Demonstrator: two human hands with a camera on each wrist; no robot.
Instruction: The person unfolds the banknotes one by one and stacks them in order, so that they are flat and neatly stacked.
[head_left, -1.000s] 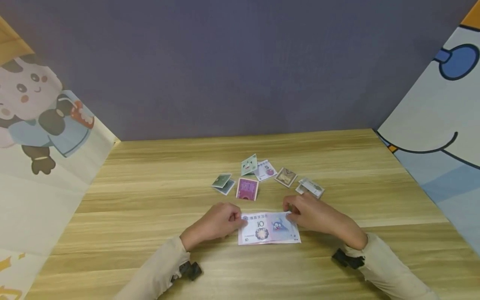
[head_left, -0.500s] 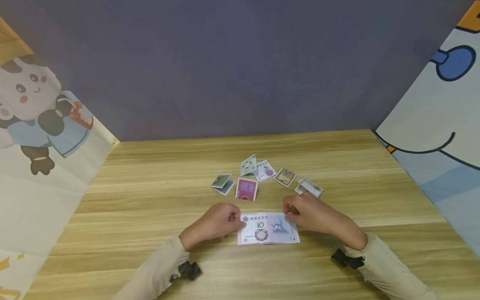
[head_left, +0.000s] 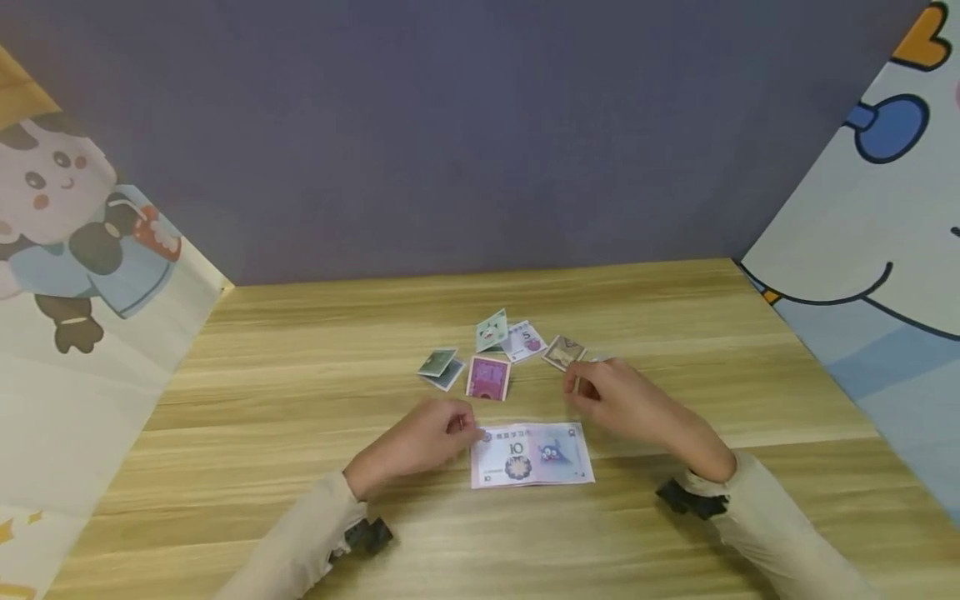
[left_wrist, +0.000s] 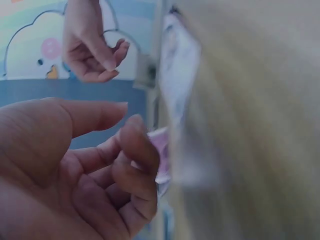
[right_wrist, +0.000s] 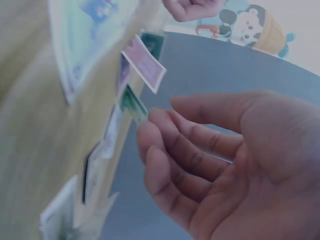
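A flat paper banknote marked 10 [head_left: 532, 456] lies on the wooden table, a crease down its middle. My left hand [head_left: 418, 442] hovers by its upper left corner; the left wrist view shows a gap between thumb and forefinger, with nothing held. Above the note's right end, my right hand [head_left: 637, 408] is lifted off it, fingers loosely curled and bare. Beyond the hands lie folded notes: a dark green one [head_left: 441, 367], a magenta one [head_left: 488, 379] and a brown one [head_left: 558, 353]. A pale folded note [right_wrist: 60, 215] is mostly hidden behind my right hand in the head view.
Farther back, a light green folded note [head_left: 492, 331] stands partly raised against a note marked 5 [head_left: 527, 341]. The wooden tabletop [head_left: 285, 375] ends at a dark grey-blue panel [head_left: 480, 150]. Cartoon-printed walls flank both sides.
Both hands have let go of the 10 note. My right hand has risen up and away from its corner, covering the pale folded note; my left hand has drawn back slightly leftward.
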